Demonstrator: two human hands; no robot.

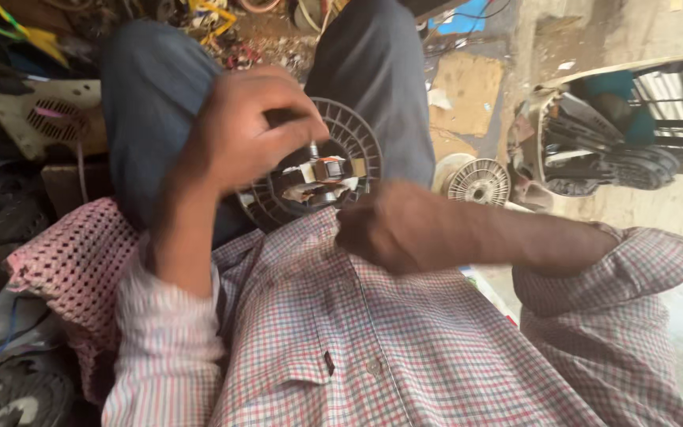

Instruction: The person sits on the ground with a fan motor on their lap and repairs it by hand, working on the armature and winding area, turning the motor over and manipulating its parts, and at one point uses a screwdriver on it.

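1. The person sits with the work in the lap, and the head camera looks down over a checked shirt (373, 340) and grey-blue trousers (148, 119).
2. The left hand (250, 130) is curled shut above a dark round fan guard (357, 142). Its fingers pinch something small and dark at the top of the motor; what it is cannot be made out.
3. The right hand (393, 225) lies on the near right edge of the guard, fingers bent inward. Whether it grips the rim or only steadies it cannot be told, because the fingertips are hidden.
4. The small motor (322, 178) sits at the middle of the guard, between the two hands. It shows a square core and pale, ragged wrapping round it.
5. As a judgement, the motor is seated in the guard but looks unfinished: the wrapping is loose and uneven, and no blade or cover is on it. The fitting or stripping at its top seems to be in hand, with the rest left.
6. Further right on the floor (673, 213) lies a pale round guard (480, 182) and, beyond it, a broken-open fan body (586, 150).
7. On the left lie a pink knitted cloth (73, 261) and a pale vented panel (37, 115) among scrap and wires.
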